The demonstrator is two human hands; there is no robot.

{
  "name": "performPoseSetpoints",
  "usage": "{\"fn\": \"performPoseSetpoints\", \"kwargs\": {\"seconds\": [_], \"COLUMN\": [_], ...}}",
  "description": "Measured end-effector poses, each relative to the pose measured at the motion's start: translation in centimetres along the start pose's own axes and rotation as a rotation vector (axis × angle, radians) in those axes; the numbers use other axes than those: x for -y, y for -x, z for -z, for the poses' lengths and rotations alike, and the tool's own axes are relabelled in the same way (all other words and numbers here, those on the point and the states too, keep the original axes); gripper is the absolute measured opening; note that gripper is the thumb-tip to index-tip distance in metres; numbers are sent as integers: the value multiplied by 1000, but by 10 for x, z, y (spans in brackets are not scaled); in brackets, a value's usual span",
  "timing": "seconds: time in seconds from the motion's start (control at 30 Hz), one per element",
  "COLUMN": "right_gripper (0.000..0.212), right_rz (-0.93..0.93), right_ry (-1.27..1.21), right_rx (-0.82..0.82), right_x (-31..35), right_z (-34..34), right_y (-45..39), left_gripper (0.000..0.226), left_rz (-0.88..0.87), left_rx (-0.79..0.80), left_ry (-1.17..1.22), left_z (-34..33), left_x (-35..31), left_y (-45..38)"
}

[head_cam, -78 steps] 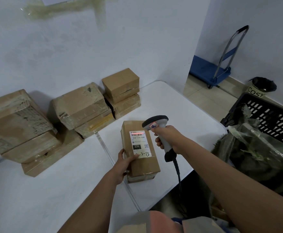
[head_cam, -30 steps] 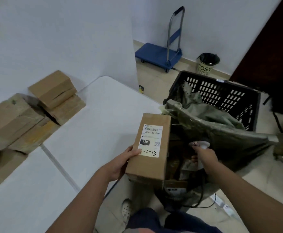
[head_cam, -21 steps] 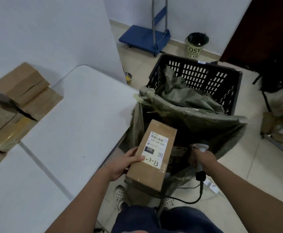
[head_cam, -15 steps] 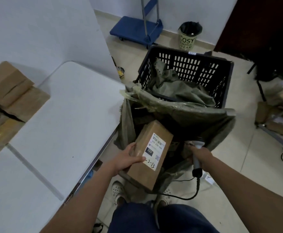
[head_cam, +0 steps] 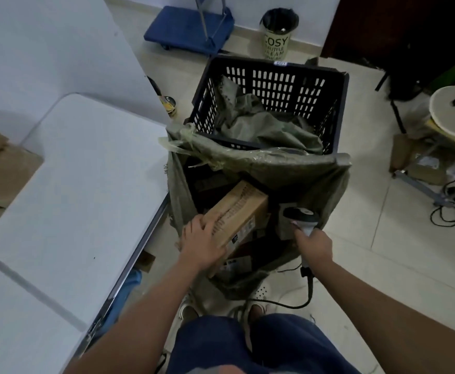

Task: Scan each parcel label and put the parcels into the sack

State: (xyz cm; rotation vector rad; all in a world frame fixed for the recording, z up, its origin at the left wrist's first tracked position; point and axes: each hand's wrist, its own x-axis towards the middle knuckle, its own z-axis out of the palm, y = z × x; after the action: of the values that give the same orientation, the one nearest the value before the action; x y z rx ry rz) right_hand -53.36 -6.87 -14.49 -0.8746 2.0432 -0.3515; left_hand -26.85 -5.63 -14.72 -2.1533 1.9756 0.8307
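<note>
2 hands: both are seen reaching down toward the open sack (head_cam: pixel 337 182) at the centre of the view.
Left hand (head_cam: pixel 203 240): its fingers are curled over the near end of the parcel (head_cam: pixel 237 209), which is gripped from above.
Right hand (head_cam: pixel 314 245): it is wrapped round the handle of the scanner (head_cam: pixel 300 215), whose head is held at the sack's mouth at 3 o'clock of the parcel.
Parcel: a brown box is tilted inside the sack's mouth, far end lower, its label side not facing the camera; other dark packages are seen beneath it.
Sack: the green woven sack is hung open in front of the crate (head_cam: pixel 275 82), with its far lip folded over the crate's near rim.
Crate: a black slotted crate at 12 o'clock holds more crumpled green sacking.
Table (head_cam: pixel 72 184): a white top lies at 9 o'clock, its edge just beside the sack.
Boxes (head_cam: pixel 2 168): brown cartons are seen at the table's far left edge.
Cable (head_cam: pixel 288 303): it is looped from the scanner over the floor near the feet.
Trolley (head_cam: pixel 191 25): blue, at 11 o'clock by the wall.
Bin (head_cam: pixel 277 36): marked COSY, at 12 o'clock beyond the crate.
</note>
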Motion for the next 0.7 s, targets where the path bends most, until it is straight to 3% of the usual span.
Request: {"fn": "performPoseSetpoints", "kwargs": {"seconds": [0.13,0.4,0.57,0.6,0.7], "right_gripper": [35,23,29,32,26], "right_rz": [116,179,257,269,269], "right_ry": [-8,-160,-249,-257,-247], "right_rx": [-42,-17,-9,-12,-18], "right_x": [-7,-5,-3,-1,-2], "right_z": [2,7,8,9,10], "right_y": [22,52,59,60,59], "left_gripper": [94,91,91,94,94], "left_rz": [17,-139,-199,-238,-251], "left_rx": [81,199,98,163,582], "left_ry": [-35,-20,-211,-290,-335], "left_z": [-11,-27,-43,-50,-69], "left_x": [-14,-53,-80,-81,-72], "left_y": [4,-2,-10,-11,-12]}}
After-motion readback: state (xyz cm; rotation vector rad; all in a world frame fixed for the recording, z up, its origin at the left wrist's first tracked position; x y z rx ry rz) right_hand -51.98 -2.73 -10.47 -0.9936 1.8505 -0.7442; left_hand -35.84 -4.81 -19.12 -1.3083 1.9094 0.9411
